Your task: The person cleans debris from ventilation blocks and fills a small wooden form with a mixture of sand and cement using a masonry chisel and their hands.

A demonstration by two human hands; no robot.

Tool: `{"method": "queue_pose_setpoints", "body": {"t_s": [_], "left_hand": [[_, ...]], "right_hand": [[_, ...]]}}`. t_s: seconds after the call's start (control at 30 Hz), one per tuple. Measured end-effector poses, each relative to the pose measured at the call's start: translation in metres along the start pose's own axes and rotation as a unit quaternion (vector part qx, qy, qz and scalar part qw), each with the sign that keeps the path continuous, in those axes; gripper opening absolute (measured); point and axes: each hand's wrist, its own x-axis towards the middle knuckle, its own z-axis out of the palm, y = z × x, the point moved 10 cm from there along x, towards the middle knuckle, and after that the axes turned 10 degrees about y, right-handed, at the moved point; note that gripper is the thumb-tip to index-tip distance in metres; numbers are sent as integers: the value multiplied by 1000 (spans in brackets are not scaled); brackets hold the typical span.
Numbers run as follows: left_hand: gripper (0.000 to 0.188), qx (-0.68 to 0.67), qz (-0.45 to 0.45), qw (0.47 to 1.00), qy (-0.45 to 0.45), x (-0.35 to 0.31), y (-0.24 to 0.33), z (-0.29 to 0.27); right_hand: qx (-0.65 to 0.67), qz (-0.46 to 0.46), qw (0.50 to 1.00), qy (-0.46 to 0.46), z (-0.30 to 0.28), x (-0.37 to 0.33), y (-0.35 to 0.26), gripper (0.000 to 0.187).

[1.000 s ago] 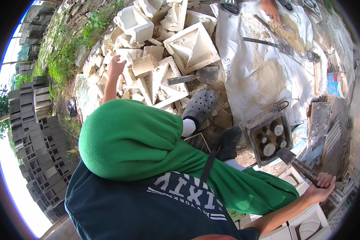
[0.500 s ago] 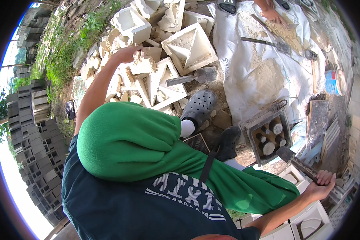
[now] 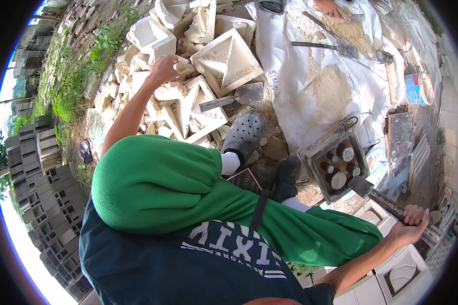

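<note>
My left hand (image 3: 165, 69) is over the pile of broken cream-coloured casts at the upper left. Its fingers are loosely curled, with nothing visible in them. A broken chunk (image 3: 170, 91) lies on the pile just below it. Held in my right hand (image 3: 411, 226), at the lower right, is a tool with a square dark head (image 3: 360, 186) and a thick handle. That head is beside the corner of a dark metal frame (image 3: 316, 175), in which several round-topped cylinders (image 3: 345, 152) stand in brown sand. A flat-bladed tool (image 3: 249, 93) lies against the pile.
A white sheet (image 3: 275, 46) with heaped sand spreads at the upper right, a shovel-like tool (image 3: 347, 50) on it. Another person's hand (image 3: 328, 7) is at its far edge. A blue bucket (image 3: 416, 89) stands at right. White box-shaped casts (image 3: 402, 272) sit by my right arm.
My left hand has come off the broken chunk, which now lies lower on the pile. The whole view has shifted slightly. My right hand keeps its grip on the tool.
</note>
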Motion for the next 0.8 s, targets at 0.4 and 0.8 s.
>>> {"method": "queue_pose_setpoints", "body": {"t_s": [0.4,0.8], "left_hand": [[40,-272,67,948,-151,-24,212,-22],[48,-312,170,926,-126,-32,334,175]], "right_hand": [[-72,-25,997,-23,6,-22,-7,38],[-43,-20,992,-121,45,-52,11,38]]}}
